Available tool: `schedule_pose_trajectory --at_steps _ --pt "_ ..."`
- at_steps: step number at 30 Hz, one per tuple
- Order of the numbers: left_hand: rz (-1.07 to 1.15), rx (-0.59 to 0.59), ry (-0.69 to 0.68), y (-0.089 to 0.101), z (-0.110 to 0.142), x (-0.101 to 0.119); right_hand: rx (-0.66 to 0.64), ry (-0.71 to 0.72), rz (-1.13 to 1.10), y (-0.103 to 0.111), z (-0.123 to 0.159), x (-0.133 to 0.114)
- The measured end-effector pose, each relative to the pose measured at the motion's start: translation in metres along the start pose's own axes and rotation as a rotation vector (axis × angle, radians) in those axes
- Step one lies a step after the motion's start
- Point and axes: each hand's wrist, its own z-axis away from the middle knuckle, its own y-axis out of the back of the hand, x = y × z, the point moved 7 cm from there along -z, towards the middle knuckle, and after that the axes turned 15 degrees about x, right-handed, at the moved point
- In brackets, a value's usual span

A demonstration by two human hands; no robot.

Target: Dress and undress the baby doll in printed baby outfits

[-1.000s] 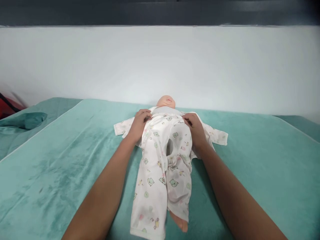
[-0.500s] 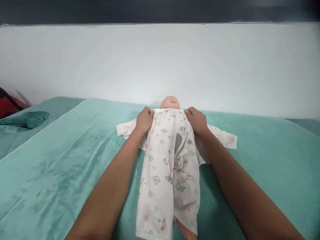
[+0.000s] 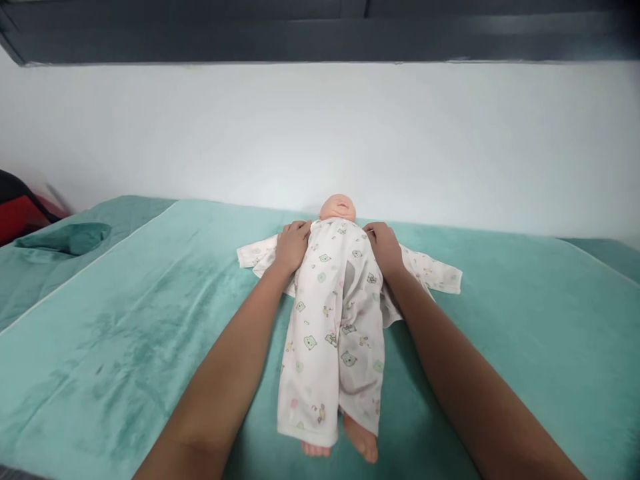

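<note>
A baby doll [image 3: 339, 207] lies on its back, its head toward the wall and its bare feet [image 3: 361, 440] toward me. White printed baby pants [image 3: 313, 320] cover its legs and trunk, with the waistband up near the neck. Under them, a matching baby shirt [image 3: 434, 272] has its sleeves spread to both sides. My left hand [image 3: 293, 247] is closed at the left end of the waistband. At the right end, my right hand [image 3: 385, 248] pinches the edge, its fingertips partly hidden.
A green plush sheet [image 3: 130, 313] spreads under the doll, with slight wrinkles on the left. Behind it stands a white wall [image 3: 320, 127] below a dark panel [image 3: 320, 33]. A folded green cloth [image 3: 67, 239] and a red and black object [image 3: 20, 210] sit at far left.
The waistband has sunk closer to the doll's body and both hands have lowered slightly. The pants' hems have moved away from me, exposing both feet. My view has tilted up a little.
</note>
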Motion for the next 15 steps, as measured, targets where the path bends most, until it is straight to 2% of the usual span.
schedule_pose_trajectory --at_steps 5,10,15 --pt "-0.02 -0.05 -0.068 0.002 0.014 0.0 0.026 0.178 0.036 0.011 0.025 -0.004" --pt "-0.102 -0.03 -0.163 0.007 0.036 0.001 -0.047 0.309 0.133 0.014 0.057 -0.003" --pt "-0.168 0.034 -0.167 0.019 0.064 0.005 -0.057 0.364 0.117 0.025 0.079 -0.012"
